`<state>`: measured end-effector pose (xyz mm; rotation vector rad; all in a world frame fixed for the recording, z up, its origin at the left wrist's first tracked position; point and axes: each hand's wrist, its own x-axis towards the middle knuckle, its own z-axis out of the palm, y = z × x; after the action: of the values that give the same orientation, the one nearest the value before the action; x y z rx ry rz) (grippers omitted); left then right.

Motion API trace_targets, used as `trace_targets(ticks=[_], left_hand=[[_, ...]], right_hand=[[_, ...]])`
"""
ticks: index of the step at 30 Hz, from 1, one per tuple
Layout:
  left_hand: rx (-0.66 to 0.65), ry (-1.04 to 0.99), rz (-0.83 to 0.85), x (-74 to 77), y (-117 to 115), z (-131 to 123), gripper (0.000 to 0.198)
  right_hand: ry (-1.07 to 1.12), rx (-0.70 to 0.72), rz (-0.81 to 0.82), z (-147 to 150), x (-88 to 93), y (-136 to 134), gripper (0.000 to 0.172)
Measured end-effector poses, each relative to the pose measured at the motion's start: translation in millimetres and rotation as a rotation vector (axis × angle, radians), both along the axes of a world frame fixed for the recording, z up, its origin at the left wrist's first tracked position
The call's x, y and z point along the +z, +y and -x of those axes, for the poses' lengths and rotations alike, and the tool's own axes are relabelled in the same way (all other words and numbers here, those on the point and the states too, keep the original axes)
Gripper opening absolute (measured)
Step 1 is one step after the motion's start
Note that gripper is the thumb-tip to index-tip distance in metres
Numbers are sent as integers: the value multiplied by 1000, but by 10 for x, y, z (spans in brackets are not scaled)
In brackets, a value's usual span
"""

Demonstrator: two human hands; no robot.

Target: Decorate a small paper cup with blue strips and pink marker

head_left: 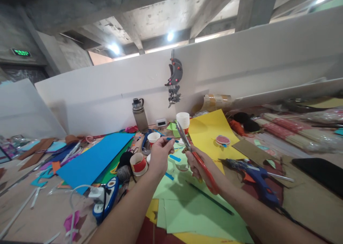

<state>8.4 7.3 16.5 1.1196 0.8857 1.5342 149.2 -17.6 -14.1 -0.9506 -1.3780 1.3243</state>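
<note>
My left hand (160,154) is closed, with thumb and fingertips pinching a small blue paper piece (169,139). Opposite it, my right hand (199,165) grips a pair of scissors (201,165) with red handles, the blades pointing up and away. A small gap separates the blades from the blue piece. Below both hands lie light green paper sheets (193,215). Blue paper strips (175,158) are scattered on the green paper. A dark pencil (211,199) lies slantwise under my right hand.
Left of my hands are paper cups (138,165), a blue sheet (99,154) and a blue-and-white power strip (108,197). On the right lies a blue glue gun (257,176), beside cardboard and a yellow sheet (203,129). Farther back stand a bottle (139,117) and stacked white cups (182,119).
</note>
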Motion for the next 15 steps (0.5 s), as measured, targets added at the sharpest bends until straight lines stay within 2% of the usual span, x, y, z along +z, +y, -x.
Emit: trace_targets(ticks=[4, 9, 15], left_hand=[[14, -61, 56, 17, -5, 9, 25], [-57, -196, 164, 7, -12, -2, 28], [-92, -288, 191, -4, -35, -43, 25]], right_hand=[[6, -11, -14, 1, -9, 4, 39], [-22, -24, -18, 15, 24, -44, 42], [-51, -1, -42, 38, 75, -113, 41]])
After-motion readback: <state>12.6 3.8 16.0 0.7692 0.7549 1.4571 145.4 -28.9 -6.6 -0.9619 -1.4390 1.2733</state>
